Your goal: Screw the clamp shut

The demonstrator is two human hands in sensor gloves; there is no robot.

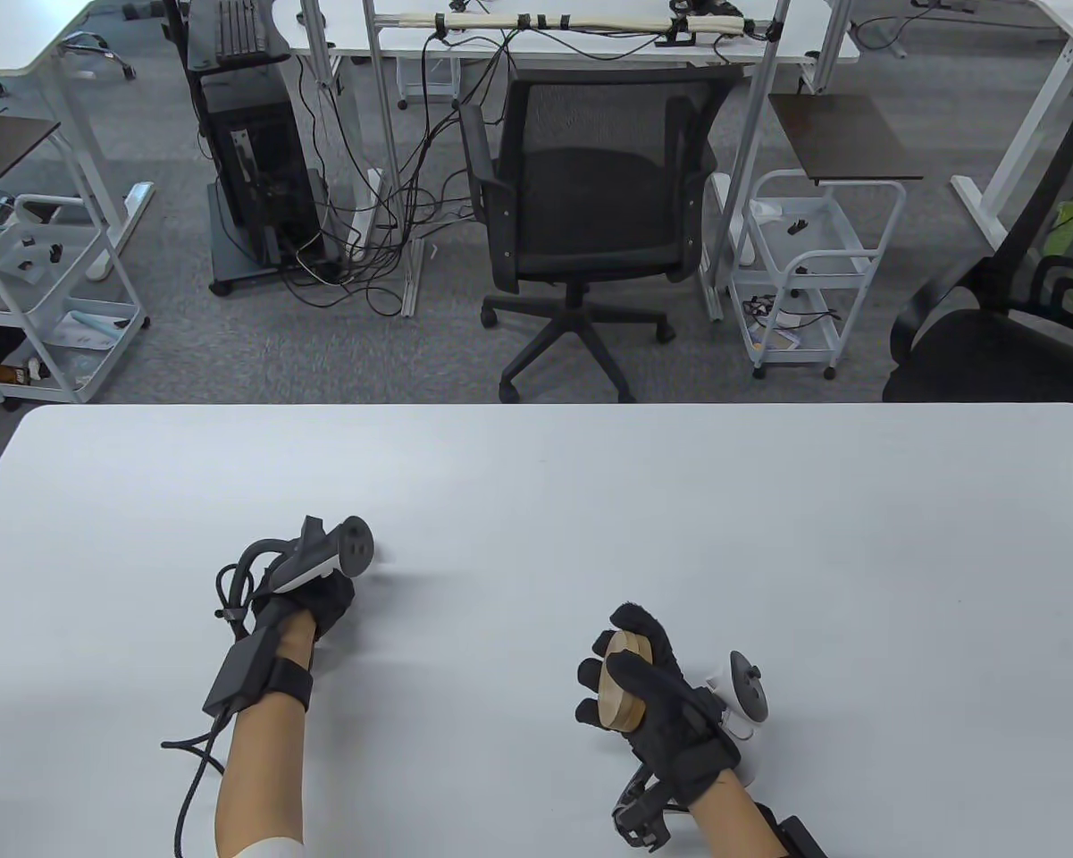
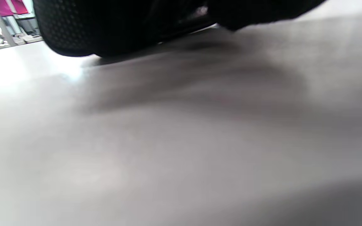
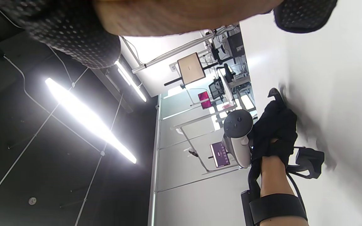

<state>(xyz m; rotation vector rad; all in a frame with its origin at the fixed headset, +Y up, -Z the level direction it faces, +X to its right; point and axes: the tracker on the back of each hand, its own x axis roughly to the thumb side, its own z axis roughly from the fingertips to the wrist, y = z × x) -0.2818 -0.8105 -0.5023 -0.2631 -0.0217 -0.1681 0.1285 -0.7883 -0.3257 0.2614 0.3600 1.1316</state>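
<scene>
White surface [image 1: 536, 500], office chairs behind. Table view: right hand [image 1: 657, 693] grips wooden clamp [image 1: 624, 681], fingers [image 1: 630, 670] curled round it; left hand [image 1: 308, 594] fisted, contents unclear. Right wrist view: wood looks stiff, light, smooth; hold rim.

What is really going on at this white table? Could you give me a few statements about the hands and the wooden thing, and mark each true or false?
1. The right hand holds a round, pale wooden disc-shaped piece. True.
2. The left hand also holds a wooden piece. False: the table view shows nothing in it; it is down at the white table.
3. The wooden piece lies flat on the table. False: it is up in the right hand's grip, fingers wrapped round its rim.
4. A black mesh office chair stands beyond the table's far edge. True.
5. Both hands wear black gloves. True.
</scene>
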